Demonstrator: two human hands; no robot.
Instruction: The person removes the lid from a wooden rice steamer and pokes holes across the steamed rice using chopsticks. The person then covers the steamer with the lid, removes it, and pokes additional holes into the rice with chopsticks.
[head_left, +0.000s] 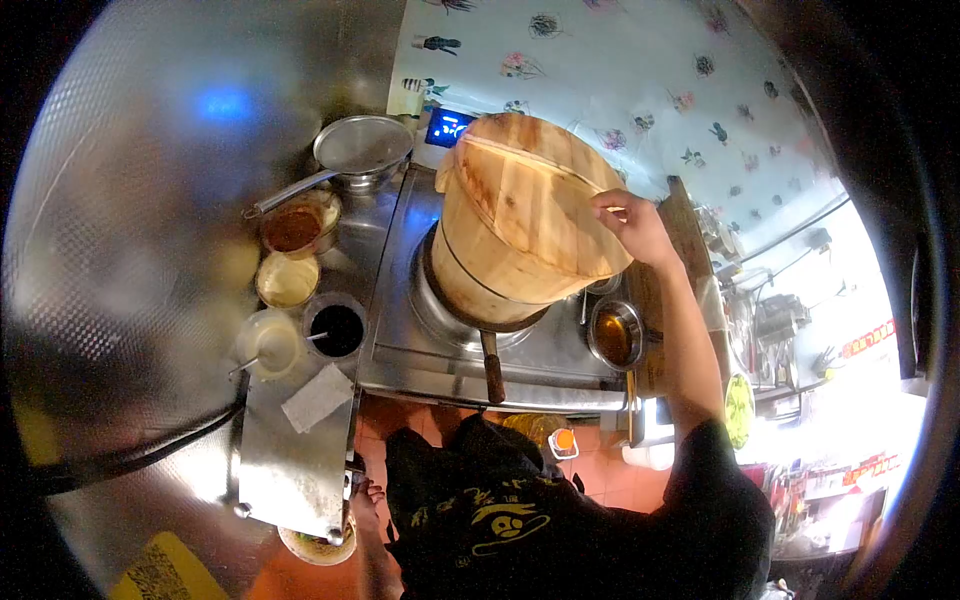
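A round wooden lid (545,185) sits on a tall wooden steamer barrel (490,270), which stands in a wide metal pan (425,290) on the stove. My right hand (638,230) is at the lid's right edge, fingers curled in a pinch on the end of its raised crossbar. Low at the left, beside the end of the metal counter, hangs my left hand (368,497). It is small and shadowed there, and its fingers do not show clearly. A dark wooden handle (492,370) sticks out from the pan toward my body.
On the left counter stand a strainer (362,145), a tub of red-brown seasoning (297,228), a pale yellow tub (288,278), a dark sauce container (335,325) and a folded cloth (318,398). A pot of amber liquid (615,335) stands right of the barrel.
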